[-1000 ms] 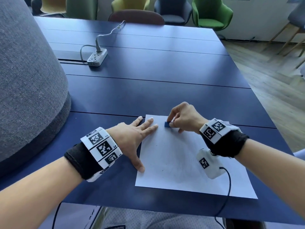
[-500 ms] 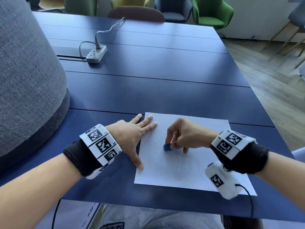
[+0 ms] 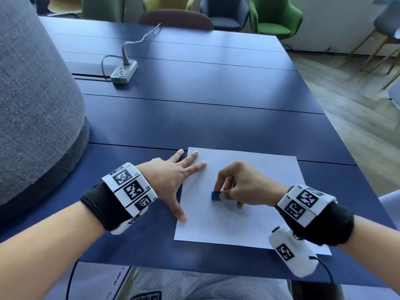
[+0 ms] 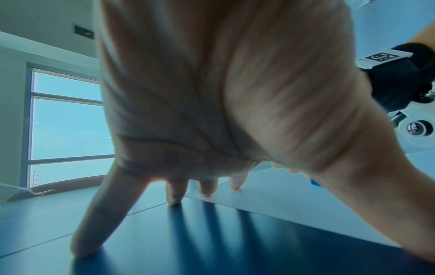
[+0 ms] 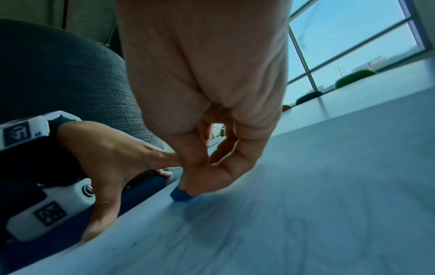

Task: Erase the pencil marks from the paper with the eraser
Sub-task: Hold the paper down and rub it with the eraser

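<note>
Nearest, faint pencil marks (image 3: 225, 219) smudge the near-middle of the paper (image 3: 270, 176), a white sheet lying on the near part of the blue table (image 3: 216, 118). Just beyond them the right hand (image 3: 244, 185) pinches the eraser (image 3: 216, 195), a small blue block, between thumb and curled fingertips, its lower face pressed to the sheet. In the right wrist view the eraser (image 5: 180, 193) peeks out under the thumb tip, with grey streaks spreading nearer on the paper (image 5: 306, 204). So the remaining marks lie on the near side of the eraser, toward the person, and the coming stroke most likely pulls nearward across them. The eraser's long side seems to run left to right, though the fingers hide most of it.

To the left, the left hand (image 3: 171, 180) lies flat with fingers spread and straight, holding nothing: two fingertips press the sheet's far-left corner, the thumb touches its left edge, the palm stays over the table. That hand (image 4: 212, 93) pins the paper; it looks well placed to stop the sheet sliding.

Farther off, a power strip (image 3: 123, 72) sits with its cable, and chairs (image 3: 275, 16) stand beyond the table's far edge.
</note>
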`<control>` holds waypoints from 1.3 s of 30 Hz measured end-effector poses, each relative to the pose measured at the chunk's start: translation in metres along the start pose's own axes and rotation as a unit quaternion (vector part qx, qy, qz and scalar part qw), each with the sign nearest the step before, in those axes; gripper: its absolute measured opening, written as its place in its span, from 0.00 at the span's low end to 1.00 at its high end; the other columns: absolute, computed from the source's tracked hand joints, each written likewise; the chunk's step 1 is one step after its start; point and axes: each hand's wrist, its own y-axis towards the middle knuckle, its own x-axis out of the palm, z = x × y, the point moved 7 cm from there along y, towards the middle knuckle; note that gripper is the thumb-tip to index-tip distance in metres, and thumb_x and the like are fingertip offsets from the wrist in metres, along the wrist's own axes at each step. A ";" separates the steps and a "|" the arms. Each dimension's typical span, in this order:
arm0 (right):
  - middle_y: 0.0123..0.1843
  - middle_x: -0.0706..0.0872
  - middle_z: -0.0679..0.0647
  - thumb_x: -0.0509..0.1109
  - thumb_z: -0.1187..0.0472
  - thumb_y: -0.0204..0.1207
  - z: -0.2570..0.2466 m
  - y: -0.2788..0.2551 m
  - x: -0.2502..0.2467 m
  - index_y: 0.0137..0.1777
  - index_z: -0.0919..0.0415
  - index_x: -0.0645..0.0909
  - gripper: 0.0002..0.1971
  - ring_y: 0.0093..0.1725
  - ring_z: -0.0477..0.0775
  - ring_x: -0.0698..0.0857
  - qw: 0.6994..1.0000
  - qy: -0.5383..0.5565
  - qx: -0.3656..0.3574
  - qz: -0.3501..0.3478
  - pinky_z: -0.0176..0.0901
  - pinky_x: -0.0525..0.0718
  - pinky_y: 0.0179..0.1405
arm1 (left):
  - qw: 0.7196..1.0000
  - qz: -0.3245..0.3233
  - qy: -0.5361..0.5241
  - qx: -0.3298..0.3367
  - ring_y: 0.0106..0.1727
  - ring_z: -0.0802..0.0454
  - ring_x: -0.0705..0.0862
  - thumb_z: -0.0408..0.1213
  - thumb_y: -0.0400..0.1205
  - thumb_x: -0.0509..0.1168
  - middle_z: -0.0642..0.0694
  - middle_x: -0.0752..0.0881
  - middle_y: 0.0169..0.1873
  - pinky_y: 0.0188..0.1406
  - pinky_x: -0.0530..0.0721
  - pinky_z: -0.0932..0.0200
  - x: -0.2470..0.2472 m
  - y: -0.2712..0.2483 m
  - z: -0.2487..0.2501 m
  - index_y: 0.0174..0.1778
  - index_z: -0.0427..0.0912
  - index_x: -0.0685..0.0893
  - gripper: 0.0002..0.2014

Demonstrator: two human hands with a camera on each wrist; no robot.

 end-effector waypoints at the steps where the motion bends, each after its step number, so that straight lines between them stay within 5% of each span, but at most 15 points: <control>1: 0.29 0.83 0.52 0.71 0.73 0.70 -0.001 -0.001 0.002 0.43 0.65 0.88 0.06 0.25 0.51 0.81 1.000 -0.009 -0.003 -0.019 0.40 0.85 0.23 | 1.000 -0.001 0.002 0.002 0.83 0.49 0.28 0.71 0.59 0.77 0.58 0.26 0.82 0.74 0.65 0.35 0.000 0.000 0.000 0.82 0.65 0.29 0.70; 7: 0.28 0.83 0.53 0.70 0.75 0.69 -0.009 0.012 -0.008 0.43 0.65 0.88 0.08 0.22 0.49 0.79 0.999 -0.003 -0.026 0.039 0.40 0.84 0.21 | 1.000 -0.006 0.000 0.002 0.83 0.49 0.28 0.70 0.60 0.77 0.58 0.26 0.82 0.75 0.63 0.34 0.001 0.000 0.001 0.81 0.68 0.29 0.68; 12: 0.37 0.87 0.61 0.72 0.72 0.71 -0.015 -0.004 0.019 0.44 0.61 0.89 0.08 0.28 0.57 0.82 0.988 -0.081 -0.068 -0.115 0.39 0.84 0.23 | 1.000 -0.008 -0.004 0.001 0.83 0.49 0.27 0.70 0.60 0.77 0.58 0.25 0.81 0.76 0.62 0.33 0.001 0.000 0.000 0.81 0.68 0.29 0.68; 16: 0.36 0.85 0.56 0.73 0.72 0.70 -0.015 0.003 0.007 0.43 0.60 0.89 0.08 0.23 0.40 0.77 0.994 -0.067 -0.083 -0.026 0.29 0.76 0.20 | 1.000 -0.008 -0.010 0.003 0.83 0.50 0.27 0.69 0.60 0.77 0.58 0.25 0.81 0.76 0.60 0.32 0.001 0.001 0.000 0.81 0.68 0.29 0.69; 20: 0.37 0.84 0.51 0.75 0.70 0.68 -0.014 -0.013 0.025 0.44 0.55 0.90 0.10 0.33 0.45 0.79 0.982 -0.111 -0.100 -0.115 0.41 0.81 0.35 | 1.000 -0.004 -0.012 0.004 0.83 0.50 0.27 0.69 0.59 0.78 0.58 0.26 0.81 0.76 0.62 0.32 0.002 0.002 0.000 0.81 0.68 0.29 0.69; 25: 0.38 0.86 0.57 0.75 0.71 0.68 -0.015 -0.003 0.011 0.43 0.57 0.90 0.09 0.31 0.45 0.78 0.992 -0.078 -0.099 -0.031 0.32 0.77 0.28 | 1.000 -0.004 -0.013 0.002 0.83 0.51 0.26 0.70 0.59 0.78 0.59 0.26 0.81 0.76 0.62 0.33 0.002 0.001 0.000 0.80 0.70 0.29 0.69; 28: 0.39 0.86 0.58 0.75 0.71 0.68 -0.012 -0.014 0.020 0.43 0.57 0.90 0.09 0.34 0.46 0.79 0.988 -0.087 -0.095 -0.086 0.44 0.81 0.35 | 1.000 -0.002 -0.013 0.001 0.83 0.51 0.27 0.70 0.59 0.78 0.59 0.26 0.81 0.76 0.61 0.33 0.001 0.001 -0.001 0.80 0.69 0.29 0.69; 30: 0.39 0.87 0.57 0.75 0.70 0.68 -0.011 -0.016 0.025 0.44 0.57 0.90 0.09 0.34 0.45 0.80 0.983 -0.104 -0.084 -0.124 0.41 0.80 0.36 | 1.000 -0.001 -0.013 0.000 0.83 0.51 0.27 0.69 0.59 0.78 0.59 0.25 0.81 0.77 0.61 0.33 0.001 0.001 -0.001 0.80 0.70 0.29 0.69; 39: 0.38 0.86 0.50 0.76 0.65 0.71 0.010 -0.030 0.012 0.47 0.57 0.88 0.06 0.34 0.42 0.81 0.994 -0.062 -0.047 0.073 0.27 0.78 0.33 | 1.000 0.011 -0.026 0.005 0.83 0.52 0.27 0.68 0.58 0.79 0.61 0.27 0.81 0.78 0.59 0.33 -0.001 -0.001 0.000 0.81 0.70 0.32 0.69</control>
